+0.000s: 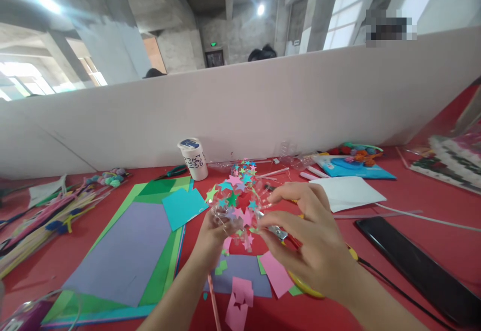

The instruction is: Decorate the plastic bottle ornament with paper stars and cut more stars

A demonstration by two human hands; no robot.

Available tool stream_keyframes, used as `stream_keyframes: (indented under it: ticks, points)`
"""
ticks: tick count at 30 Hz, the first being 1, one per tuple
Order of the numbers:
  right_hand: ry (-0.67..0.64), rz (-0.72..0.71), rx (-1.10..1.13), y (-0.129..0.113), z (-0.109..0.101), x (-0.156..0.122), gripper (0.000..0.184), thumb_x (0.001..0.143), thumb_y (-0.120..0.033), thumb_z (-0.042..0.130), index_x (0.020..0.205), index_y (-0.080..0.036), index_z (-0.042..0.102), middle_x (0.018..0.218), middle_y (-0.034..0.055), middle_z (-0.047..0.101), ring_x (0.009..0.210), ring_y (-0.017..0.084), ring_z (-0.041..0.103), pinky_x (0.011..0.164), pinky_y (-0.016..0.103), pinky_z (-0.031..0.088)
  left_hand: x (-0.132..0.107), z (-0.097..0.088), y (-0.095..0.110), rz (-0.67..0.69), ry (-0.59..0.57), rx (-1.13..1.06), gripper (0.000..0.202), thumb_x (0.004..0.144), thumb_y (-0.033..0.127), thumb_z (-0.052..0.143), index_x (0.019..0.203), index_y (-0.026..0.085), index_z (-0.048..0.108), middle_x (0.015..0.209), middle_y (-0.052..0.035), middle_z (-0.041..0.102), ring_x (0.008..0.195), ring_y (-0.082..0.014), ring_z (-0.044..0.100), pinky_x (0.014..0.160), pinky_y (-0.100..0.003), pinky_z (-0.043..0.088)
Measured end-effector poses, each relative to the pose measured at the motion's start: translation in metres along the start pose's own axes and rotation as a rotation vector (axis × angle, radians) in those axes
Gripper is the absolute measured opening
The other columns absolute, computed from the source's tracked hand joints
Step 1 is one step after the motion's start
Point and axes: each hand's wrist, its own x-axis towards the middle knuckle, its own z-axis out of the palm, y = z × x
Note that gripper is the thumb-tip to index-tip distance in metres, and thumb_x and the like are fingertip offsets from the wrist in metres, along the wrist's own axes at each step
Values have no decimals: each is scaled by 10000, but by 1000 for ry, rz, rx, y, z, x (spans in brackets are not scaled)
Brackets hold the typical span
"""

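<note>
In front of me is a clear, see-through decoration (235, 200) covered with small pink, blue, green and lilac paper stars. My left hand (215, 232) is closed round its lower left side, with the fingers partly hidden behind it. At the right edge of the decoration, my right hand (310, 233) pinches with thumb and fingertips close together; what lies between them is too small to make out. A pink stick (213, 298) runs down from under my left wrist; whether it joins the decoration, I cannot tell. Below lie pink paper scraps (239, 296) with star-shaped cutouts.
Coloured paper sheets (124, 251) cover the left, beside fuzzy craft stems (56, 221). A white cup (194, 159) stands by the white partition (240, 105). Yellow-handled scissors (306, 287) lie under my right hand; a black phone-like slab (413, 266) lies at right.
</note>
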Motion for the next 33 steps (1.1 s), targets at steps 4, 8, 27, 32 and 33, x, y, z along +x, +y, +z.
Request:
stream_keyframes:
  ticks: [4,8,27,32,33]
  points:
    - [-29,68,55,1,-2,1,138,798,-84,560,782,-218,585,986,52,473,969,228,450,813,400,380,1,-4,0,47,-30,55,328,407,46,771,625,179,565,529,71,555,471,-78,488,497,-200,396]
    - [-42,161,146,1,-8,0,121,815,-130,549,781,-243,576,997,40,465,980,218,463,817,392,393,3,-6,1,70,-47,77,375,395,12,756,710,176,637,594,62,591,519,-76,498,527,-191,433]
    - [76,273,111,13,-14,3,119,831,-140,546,841,-238,612,925,35,536,883,192,535,775,359,439,6,-5,6,-42,-143,-7,234,515,67,720,608,224,573,510,24,509,577,-166,576,537,-266,497]
    - [71,165,-19,10,-11,2,134,818,-114,551,886,-219,599,947,51,525,925,218,499,854,430,394,6,-7,2,-21,-142,-24,242,486,60,732,567,225,575,510,11,532,607,-181,589,534,-268,498]
    - [67,158,-24,10,-11,2,135,816,-111,557,885,-221,595,949,48,524,928,217,496,859,430,389,7,-7,1,-16,-141,-27,229,497,73,733,566,227,578,517,6,541,609,-182,589,532,-269,498]
